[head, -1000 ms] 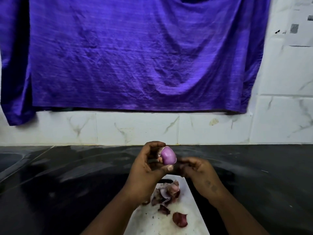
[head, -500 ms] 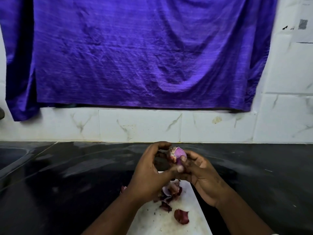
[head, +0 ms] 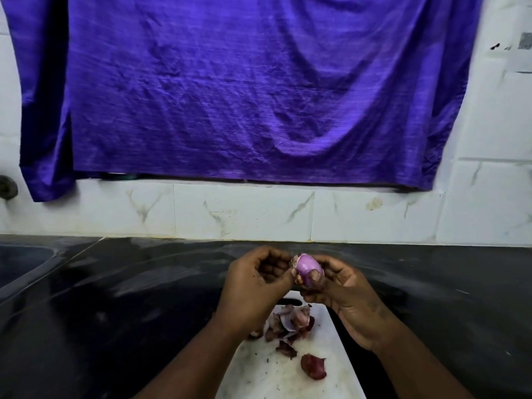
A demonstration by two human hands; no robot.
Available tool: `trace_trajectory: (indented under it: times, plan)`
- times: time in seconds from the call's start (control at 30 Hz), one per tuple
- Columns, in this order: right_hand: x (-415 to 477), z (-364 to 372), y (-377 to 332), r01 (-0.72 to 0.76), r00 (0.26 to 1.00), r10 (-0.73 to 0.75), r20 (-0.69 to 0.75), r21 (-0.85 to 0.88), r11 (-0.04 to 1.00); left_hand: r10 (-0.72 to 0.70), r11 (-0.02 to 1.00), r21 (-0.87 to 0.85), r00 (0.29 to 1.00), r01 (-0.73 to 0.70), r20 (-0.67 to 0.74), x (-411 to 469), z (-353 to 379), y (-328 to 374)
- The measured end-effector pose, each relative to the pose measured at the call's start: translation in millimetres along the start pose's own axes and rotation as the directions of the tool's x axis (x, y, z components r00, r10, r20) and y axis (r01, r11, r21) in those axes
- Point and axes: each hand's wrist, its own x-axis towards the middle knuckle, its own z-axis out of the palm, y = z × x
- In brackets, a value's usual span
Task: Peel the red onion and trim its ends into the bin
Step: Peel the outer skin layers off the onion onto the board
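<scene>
The red onion [head: 306, 267] is small, pale purple and mostly bare, held up above the counter. My right hand [head: 342, 292] cups it, thumb pressed on its front. My left hand [head: 256, 283] is curled beside it, fingertips pinching a loose flap of skin at the onion's left end. Below the hands lies a pile of peeled skins [head: 288, 323] on a white cutting board [head: 273, 378], with one dark red piece [head: 313, 365] apart from the pile. No bin is in view.
The black stone counter [head: 115, 298] spreads to both sides. A sink edge [head: 26, 272] shows at far left. Behind stands a white tiled wall [head: 244, 211] with a purple cloth [head: 230, 90] hanging over it.
The onion passed from my left hand into my right hand. My left hand now pinches skin at the onion's left end. The camera shifted slightly.
</scene>
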Motion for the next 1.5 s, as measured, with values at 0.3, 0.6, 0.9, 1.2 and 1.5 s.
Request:
trace_trajectory:
  times: [0.3,0.6,0.9,1.2,1.5]
  plan:
    - [-0.1,1.3,0.1,0.008,1.000,-0.008,-0.006,-0.003,1.000,0.083,0.986,0.147,0.996,-0.077,-0.033,-0.6,-2.3,-1.7]
    - [-0.4,1.2,-1.1,0.023,1.000,-0.023,-0.016,-0.007,1.000,0.076,0.989,0.126,0.997,-0.072,-0.024,-0.9,-1.0,-1.7]
    - [0.8,0.7,-1.2,0.053,0.997,-0.054,-0.050,-0.005,0.999,0.121,0.983,0.143,0.991,-0.112,-0.055,-1.3,-0.9,-3.8]
    - [2.9,-1.1,1.5,0.109,0.992,-0.112,-0.054,-0.069,0.992,0.054,0.980,0.196,0.996,-0.040,-0.066,0.1,-0.2,-7.2]
    - [4.1,-1.6,4.0,0.145,0.988,-0.149,-0.049,-0.076,0.986,-0.044,0.976,0.210,0.998,0.054,-0.050,0.0,0.0,-5.0]
